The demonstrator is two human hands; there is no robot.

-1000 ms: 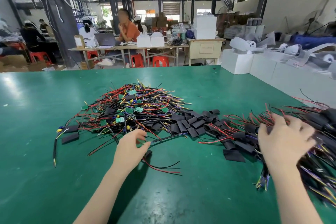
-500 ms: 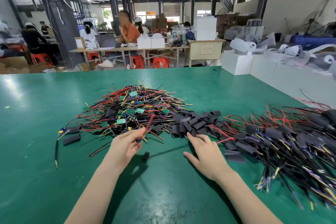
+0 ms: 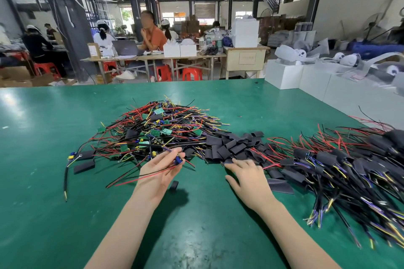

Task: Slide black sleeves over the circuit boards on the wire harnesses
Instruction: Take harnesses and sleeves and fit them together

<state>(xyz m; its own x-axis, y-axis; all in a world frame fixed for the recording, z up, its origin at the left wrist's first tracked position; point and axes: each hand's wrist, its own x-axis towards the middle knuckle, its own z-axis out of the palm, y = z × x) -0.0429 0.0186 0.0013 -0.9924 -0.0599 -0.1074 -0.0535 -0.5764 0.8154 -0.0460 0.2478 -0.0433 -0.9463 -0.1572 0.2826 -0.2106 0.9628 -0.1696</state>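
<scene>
Fingertips (image 3: 179,155) of the left hand (image 3: 160,172) pinch a wire harness (image 3: 177,160) by its blue connector, palm up, red and black leads trailing across the palm toward the green table (image 3: 43,214). Just beyond lies the tangled pile of unsleeved harnesses (image 3: 157,133) with bare green circuit boards (image 3: 166,131). Right hand (image 3: 247,178) lies palm down, fingers straight and slightly spread, tips touching the heap of loose black sleeves (image 3: 229,147). Sleeved harnesses (image 3: 341,164) lie heaped at the right. One stray sleeve (image 3: 174,185) sits near the left wrist.
</scene>
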